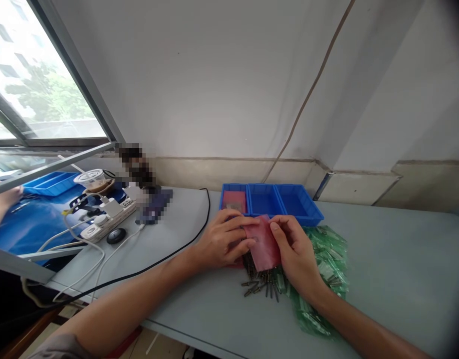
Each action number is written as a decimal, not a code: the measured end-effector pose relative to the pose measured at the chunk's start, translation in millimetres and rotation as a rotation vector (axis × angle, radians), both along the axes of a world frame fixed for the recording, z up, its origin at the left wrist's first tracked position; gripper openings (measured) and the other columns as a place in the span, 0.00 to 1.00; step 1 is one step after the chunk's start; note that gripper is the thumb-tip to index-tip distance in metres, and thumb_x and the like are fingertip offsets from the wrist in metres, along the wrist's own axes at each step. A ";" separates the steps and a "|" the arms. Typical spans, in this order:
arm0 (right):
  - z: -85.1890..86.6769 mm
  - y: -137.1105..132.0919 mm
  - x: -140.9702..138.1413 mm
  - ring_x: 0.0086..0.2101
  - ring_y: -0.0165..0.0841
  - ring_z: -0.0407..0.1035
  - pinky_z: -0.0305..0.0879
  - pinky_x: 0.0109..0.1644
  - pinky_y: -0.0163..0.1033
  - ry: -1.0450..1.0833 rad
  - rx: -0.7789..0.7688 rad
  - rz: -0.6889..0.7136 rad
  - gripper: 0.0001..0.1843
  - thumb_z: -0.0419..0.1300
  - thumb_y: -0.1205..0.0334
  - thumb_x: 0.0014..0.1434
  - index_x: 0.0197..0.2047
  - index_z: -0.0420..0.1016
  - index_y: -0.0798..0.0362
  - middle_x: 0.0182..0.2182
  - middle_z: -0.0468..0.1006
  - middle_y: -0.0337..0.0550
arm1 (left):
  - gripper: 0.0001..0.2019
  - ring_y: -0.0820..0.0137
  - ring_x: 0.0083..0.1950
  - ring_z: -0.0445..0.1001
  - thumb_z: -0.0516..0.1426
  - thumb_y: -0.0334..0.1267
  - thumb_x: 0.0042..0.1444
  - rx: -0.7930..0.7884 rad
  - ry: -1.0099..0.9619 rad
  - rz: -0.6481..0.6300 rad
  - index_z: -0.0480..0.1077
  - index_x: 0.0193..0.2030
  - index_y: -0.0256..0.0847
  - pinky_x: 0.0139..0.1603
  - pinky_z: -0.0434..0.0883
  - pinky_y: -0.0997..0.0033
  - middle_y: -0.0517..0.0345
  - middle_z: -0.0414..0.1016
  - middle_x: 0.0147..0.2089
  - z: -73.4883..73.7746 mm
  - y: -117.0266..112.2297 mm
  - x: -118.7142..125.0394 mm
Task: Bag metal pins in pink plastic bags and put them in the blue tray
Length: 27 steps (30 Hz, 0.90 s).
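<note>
A small pink plastic bag [265,249] is held between my two hands above the table. My left hand [224,237] grips its left edge, thumb in front and fingers behind and above. At the upper right corner, my right hand [295,247] pinches the bag between thumb and fingers. Beneath the bag lies a pile of small metal rivet-like pins [257,286], partly hidden by it. A green plastic bag [329,259] with more small parts inside lies under and beside my right wrist. Whether the pink bag contains anything is unclear.
Behind my hands, a blue three-part tray [299,202] holds a pink bag [235,199] in its left compartment. At left are a power strip [110,219], a black mouse [116,236], cables and a drink cup [90,178]. Another person's hand [7,197] shows at far left.
</note>
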State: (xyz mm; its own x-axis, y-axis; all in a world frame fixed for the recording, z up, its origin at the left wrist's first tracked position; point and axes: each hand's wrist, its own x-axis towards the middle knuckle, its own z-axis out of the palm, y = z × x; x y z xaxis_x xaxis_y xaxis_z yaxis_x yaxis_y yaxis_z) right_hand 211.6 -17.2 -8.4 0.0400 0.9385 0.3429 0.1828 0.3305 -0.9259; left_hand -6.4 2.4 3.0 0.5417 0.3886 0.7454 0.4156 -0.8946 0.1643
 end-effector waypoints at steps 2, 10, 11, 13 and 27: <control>3.0 -1.6 0.3 0.41 0.38 0.70 0.66 0.46 0.41 -0.022 -0.016 -0.003 0.15 0.56 0.46 0.75 0.43 0.75 0.46 0.40 0.77 0.40 | 0.14 0.61 0.59 0.75 0.55 0.38 0.74 -0.065 -0.020 0.003 0.78 0.37 0.40 0.68 0.70 0.51 0.51 0.81 0.62 1.4 -0.7 -0.2; 5.1 -3.5 0.7 0.37 0.39 0.70 0.65 0.43 0.42 0.042 -0.023 0.036 0.23 0.50 0.41 0.77 0.41 0.78 0.46 0.35 0.77 0.41 | 0.16 0.58 0.58 0.73 0.49 0.41 0.77 -0.180 -0.128 0.027 0.78 0.53 0.40 0.65 0.70 0.50 0.48 0.83 0.53 -3.1 -1.1 -1.0; 4.4 -3.6 0.8 0.34 0.38 0.69 0.64 0.41 0.41 0.047 -0.033 0.045 0.24 0.49 0.41 0.77 0.41 0.77 0.47 0.33 0.76 0.40 | 0.16 0.58 0.56 0.74 0.49 0.41 0.77 -0.185 -0.136 0.029 0.78 0.51 0.40 0.64 0.71 0.51 0.49 0.83 0.50 -3.7 -1.0 -1.0; 3.3 -3.9 0.9 0.32 0.38 0.67 0.63 0.38 0.41 0.055 -0.034 0.048 0.25 0.48 0.41 0.77 0.39 0.76 0.47 0.30 0.73 0.39 | 0.16 0.59 0.53 0.73 0.49 0.41 0.77 -0.191 -0.151 0.039 0.78 0.49 0.40 0.62 0.71 0.53 0.50 0.82 0.46 -4.3 -1.3 -0.9; 5.5 -5.3 -1.0 0.31 0.39 0.66 0.64 0.36 0.42 0.063 -0.037 0.028 0.27 0.50 0.37 0.75 0.33 0.72 0.46 0.29 0.73 0.40 | 0.09 0.61 0.50 0.72 0.55 0.37 0.74 -0.167 -0.129 0.096 0.76 0.50 0.41 0.57 0.73 0.57 0.52 0.81 0.43 -6.0 -2.2 2.2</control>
State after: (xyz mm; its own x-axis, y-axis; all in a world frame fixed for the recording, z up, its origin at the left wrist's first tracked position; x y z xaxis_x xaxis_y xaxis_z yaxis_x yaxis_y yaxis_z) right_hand 210.7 -22.5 -3.0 0.0337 0.9515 0.3057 0.1153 0.3001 -0.9469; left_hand -4.2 0.2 -3.0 0.4003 0.5580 0.7269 0.4638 -0.8075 0.3644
